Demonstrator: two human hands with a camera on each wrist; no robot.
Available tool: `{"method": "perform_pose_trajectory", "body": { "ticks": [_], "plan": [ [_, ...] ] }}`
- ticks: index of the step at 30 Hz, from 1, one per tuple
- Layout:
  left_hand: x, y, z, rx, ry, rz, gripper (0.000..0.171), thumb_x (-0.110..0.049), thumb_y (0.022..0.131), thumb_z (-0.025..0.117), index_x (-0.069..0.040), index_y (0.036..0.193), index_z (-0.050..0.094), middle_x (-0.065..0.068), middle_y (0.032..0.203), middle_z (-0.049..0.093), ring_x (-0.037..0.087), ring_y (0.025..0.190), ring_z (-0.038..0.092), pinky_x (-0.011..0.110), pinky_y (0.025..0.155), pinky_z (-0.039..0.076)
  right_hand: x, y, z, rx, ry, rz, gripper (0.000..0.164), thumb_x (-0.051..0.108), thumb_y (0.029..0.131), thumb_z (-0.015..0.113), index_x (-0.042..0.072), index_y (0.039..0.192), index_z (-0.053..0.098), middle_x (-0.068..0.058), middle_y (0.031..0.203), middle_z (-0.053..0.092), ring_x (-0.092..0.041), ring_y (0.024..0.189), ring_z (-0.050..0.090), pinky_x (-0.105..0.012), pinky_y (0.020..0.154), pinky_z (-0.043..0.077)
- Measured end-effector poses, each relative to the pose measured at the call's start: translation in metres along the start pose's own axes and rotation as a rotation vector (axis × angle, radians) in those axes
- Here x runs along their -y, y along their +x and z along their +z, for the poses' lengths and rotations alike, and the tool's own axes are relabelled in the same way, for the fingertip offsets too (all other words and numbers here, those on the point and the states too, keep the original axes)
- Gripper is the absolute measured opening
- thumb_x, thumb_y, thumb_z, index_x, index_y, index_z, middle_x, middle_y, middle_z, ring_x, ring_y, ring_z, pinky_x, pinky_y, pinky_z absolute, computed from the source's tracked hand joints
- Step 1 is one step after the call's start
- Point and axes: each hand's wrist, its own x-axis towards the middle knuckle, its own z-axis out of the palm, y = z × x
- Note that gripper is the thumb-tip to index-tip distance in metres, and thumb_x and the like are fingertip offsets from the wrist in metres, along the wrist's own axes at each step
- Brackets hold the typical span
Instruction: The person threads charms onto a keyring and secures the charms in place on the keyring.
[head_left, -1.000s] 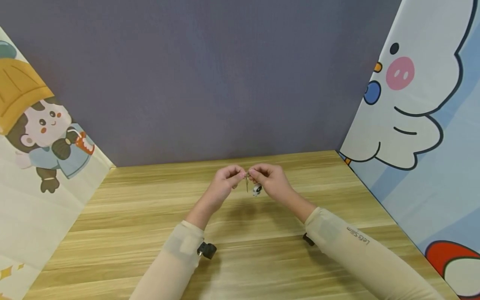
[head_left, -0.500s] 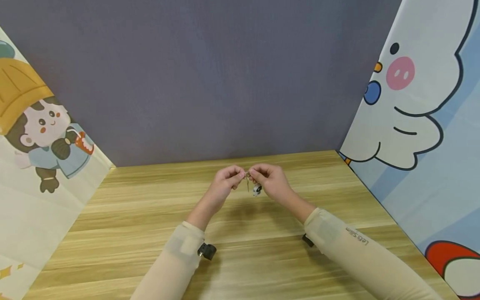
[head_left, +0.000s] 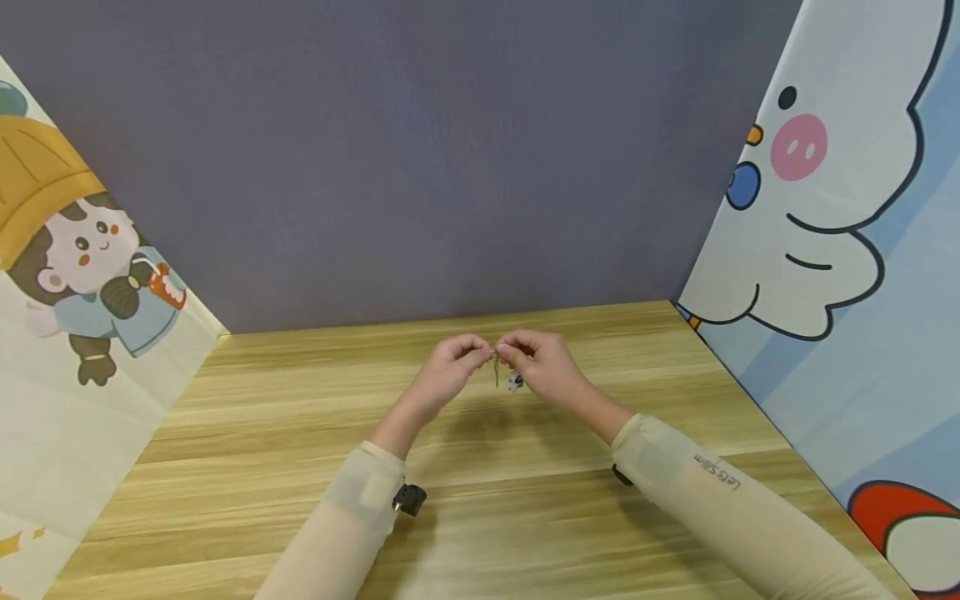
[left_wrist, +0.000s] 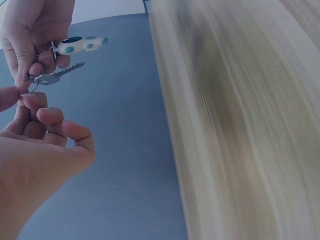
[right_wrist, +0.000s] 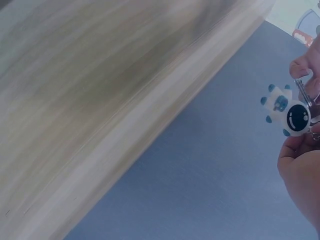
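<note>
Above the middle of the table, my left hand (head_left: pixel 448 367) and right hand (head_left: pixel 546 363) meet fingertip to fingertip. In the left wrist view, the left thumb and index finger pinch a thin metal key ring (left_wrist: pixel 33 89). The right thumb and fingers grip the ring's other side, close to the head of a silver key (left_wrist: pixel 61 74). That key (head_left: pixel 497 373) hangs down between the hands in the head view. A small white astronaut charm (right_wrist: pixel 286 111) with a dark visor dangles below the right fingers. Fingertips hide part of the ring and the charm's link.
Beneath the hands lies a wood-grain table (head_left: pixel 480 517). A dark grey panel (head_left: pixel 450 167) rises behind its far edge. Cartoon-printed panels stand at the left (head_left: pixel 97 300) and right (head_left: pixel 817 275).
Both hands keep nearly the same place and grip. The left fingertips have shifted very slightly right, and the key hangs a touch lower.
</note>
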Motion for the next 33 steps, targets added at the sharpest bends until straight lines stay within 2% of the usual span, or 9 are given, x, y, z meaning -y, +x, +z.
{"method": "perform_pose_trajectory", "body": {
  "ticks": [4,6,10,13,18,21,26,33],
  "plan": [
    [-0.0013,-0.0001,0.0015,0.012,0.038,0.016,0.024,-0.021,0.111,0.055,-0.004,0.112,0.071,0.011,0.124,0.071,0.024,0.12,0.064,0.05,0.11,0.05,-0.0006,0.0,-0.0015,0.015,-0.046,-0.041,0.014,0.013,0.106,0.065,0.007,0.107,0.078,-0.008,0.094,0.077,-0.014,0.081,0.065,-0.027,0.069,0.055],
    [-0.0016,-0.0005,0.0021,0.014,0.044,0.025,0.024,-0.021,0.111,0.055,-0.003,0.112,0.071,0.013,0.125,0.071,0.029,0.123,0.064,0.053,0.112,0.05,-0.0011,-0.0002,-0.0015,0.022,-0.044,-0.045,0.014,0.011,0.106,0.065,0.006,0.107,0.078,-0.01,0.094,0.076,-0.012,0.079,0.064,-0.027,0.068,0.055],
    [-0.0016,-0.0018,0.0027,0.012,0.02,0.018,0.024,-0.02,0.111,0.055,-0.002,0.112,0.071,0.013,0.125,0.071,0.031,0.124,0.064,0.048,0.111,0.05,-0.0011,-0.0012,-0.0012,0.026,-0.017,-0.025,0.015,0.011,0.107,0.064,0.006,0.106,0.078,-0.016,0.094,0.075,-0.015,0.078,0.063,-0.026,0.067,0.054],
    [-0.0017,-0.0026,0.0031,0.002,-0.017,0.006,0.024,-0.021,0.111,0.056,-0.002,0.111,0.071,0.01,0.123,0.071,0.025,0.121,0.063,0.042,0.107,0.051,-0.0008,-0.0013,-0.0007,0.021,0.009,0.001,0.016,0.013,0.107,0.064,0.005,0.107,0.078,-0.015,0.094,0.075,-0.019,0.079,0.066,-0.025,0.068,0.055],
    [-0.0022,-0.0028,0.0032,-0.028,-0.044,0.01,0.024,-0.02,0.11,0.057,-0.001,0.112,0.072,0.004,0.103,0.065,0.017,0.088,0.053,0.033,0.085,0.047,0.0023,0.0002,0.0004,0.009,0.072,0.042,0.018,0.017,0.107,0.065,0.004,0.107,0.078,-0.014,0.094,0.075,-0.029,0.083,0.069,-0.025,0.069,0.057],
    [-0.0026,-0.0019,0.0032,-0.038,-0.056,0.018,0.025,-0.019,0.109,0.057,0.0,0.112,0.072,0.0,0.097,0.061,0.016,0.079,0.046,0.031,0.076,0.043,0.0024,0.0012,0.0007,0.004,0.107,0.057,0.019,0.018,0.107,0.065,0.004,0.106,0.078,-0.017,0.094,0.075,-0.031,0.084,0.069,-0.024,0.068,0.056],
    [-0.0031,-0.001,0.0034,-0.037,-0.088,0.023,0.026,-0.02,0.11,0.056,0.001,0.111,0.071,-0.004,0.091,0.058,0.018,0.081,0.047,0.03,0.077,0.043,0.0021,0.0018,0.0014,-0.003,0.148,0.076,0.02,0.018,0.107,0.065,0.003,0.105,0.078,-0.021,0.095,0.074,-0.038,0.086,0.069,-0.025,0.068,0.057],
    [-0.0034,-0.0059,0.0024,-0.055,-0.159,-0.001,0.024,-0.021,0.11,0.055,-0.001,0.11,0.069,-0.003,0.097,0.059,0.021,0.088,0.048,0.036,0.088,0.046,0.0043,0.0031,0.0041,-0.019,0.143,0.051,0.019,0.015,0.107,0.065,0.001,0.106,0.077,-0.022,0.094,0.075,-0.029,0.082,0.07,-0.024,0.068,0.058]
  ]
}}
